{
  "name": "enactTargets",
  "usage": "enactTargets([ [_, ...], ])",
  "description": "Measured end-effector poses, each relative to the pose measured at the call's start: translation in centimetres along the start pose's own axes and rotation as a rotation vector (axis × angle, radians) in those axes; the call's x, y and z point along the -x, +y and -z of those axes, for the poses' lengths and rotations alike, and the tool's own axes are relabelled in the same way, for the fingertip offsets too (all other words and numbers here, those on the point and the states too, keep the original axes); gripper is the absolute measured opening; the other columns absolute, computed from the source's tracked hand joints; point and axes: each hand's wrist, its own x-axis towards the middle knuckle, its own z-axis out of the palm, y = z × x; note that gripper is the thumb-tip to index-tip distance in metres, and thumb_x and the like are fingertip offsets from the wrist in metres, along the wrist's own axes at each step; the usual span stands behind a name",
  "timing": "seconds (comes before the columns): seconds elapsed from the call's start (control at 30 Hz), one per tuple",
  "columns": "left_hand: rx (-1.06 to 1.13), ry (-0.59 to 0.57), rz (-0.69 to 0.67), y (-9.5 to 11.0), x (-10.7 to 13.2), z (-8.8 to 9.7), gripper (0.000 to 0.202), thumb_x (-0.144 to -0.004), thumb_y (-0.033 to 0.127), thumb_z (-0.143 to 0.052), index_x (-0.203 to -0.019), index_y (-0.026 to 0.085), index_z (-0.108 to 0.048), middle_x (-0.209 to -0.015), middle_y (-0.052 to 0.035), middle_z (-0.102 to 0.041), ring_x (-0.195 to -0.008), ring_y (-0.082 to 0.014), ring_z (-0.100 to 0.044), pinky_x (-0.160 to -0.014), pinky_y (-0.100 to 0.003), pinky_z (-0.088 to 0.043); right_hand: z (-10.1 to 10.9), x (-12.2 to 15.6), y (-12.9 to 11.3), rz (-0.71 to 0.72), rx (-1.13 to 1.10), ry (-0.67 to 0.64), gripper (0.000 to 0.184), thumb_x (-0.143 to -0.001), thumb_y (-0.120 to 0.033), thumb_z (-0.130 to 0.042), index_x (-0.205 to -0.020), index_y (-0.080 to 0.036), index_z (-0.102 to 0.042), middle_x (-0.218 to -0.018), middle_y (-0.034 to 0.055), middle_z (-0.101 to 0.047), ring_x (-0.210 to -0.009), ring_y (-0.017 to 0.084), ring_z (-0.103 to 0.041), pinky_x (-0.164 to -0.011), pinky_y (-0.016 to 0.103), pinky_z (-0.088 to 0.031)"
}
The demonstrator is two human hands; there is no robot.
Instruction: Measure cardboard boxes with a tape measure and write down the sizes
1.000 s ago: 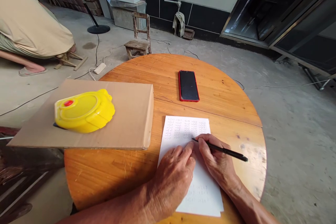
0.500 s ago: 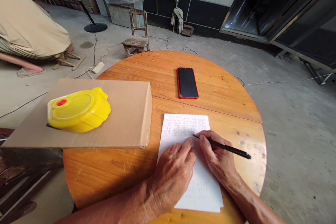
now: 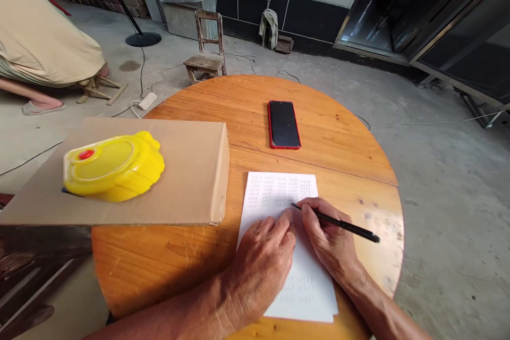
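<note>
Paper (image 3: 303, 265) beside closed cardboard box (image 3: 187, 175)

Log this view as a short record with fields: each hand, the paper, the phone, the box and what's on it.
Left hand: resting on the paper
Right hand: holding a black pen, tip by the writing
Paper: white, handwritten columns, on a round wooden table
Phone: red case, dark screen, lying beyond the paper
Cardboard box: left of the paper, reaching past the table's edge
On box: yellow object with a red spot, shaped like a tape measure
</note>
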Motion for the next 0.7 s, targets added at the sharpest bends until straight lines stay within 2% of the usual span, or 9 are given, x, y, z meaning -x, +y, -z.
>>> enactTargets([
  [0.43,0.007,0.025,-0.003,-0.04,0.02,-0.05,0.023,-0.088,0.008,-0.049,-0.106,0.013,-0.062,-0.135,-0.0105,-0.058,-0.096,-0.0242,-0.061,-0.087,-0.042,-0.054,0.01,-0.02,-0.08,0.036,0.027,-0.008,0.018,-0.091,-0.020,-0.053,-0.084,-0.016,-0.068,-0.068,-0.0002,-0.068,-0.057,0.012,-0.061,-0.057,0.022,-0.047],
  [0.7,0.004,0.029,-0.002,0.03,0.04,-0.05,0.020,-0.088,0.008,-0.049,-0.103,0.014,-0.062,-0.134,-0.0101,-0.059,-0.096,-0.0239,-0.062,-0.084,-0.041,-0.055,0.10,-0.02,-0.04,-0.001,-0.004,-0.013,0.018,-0.090,-0.021,-0.053,-0.083,-0.017,-0.069,-0.071,0.0003,-0.071,-0.061,0.012,-0.064,-0.060,0.022,-0.048],
])
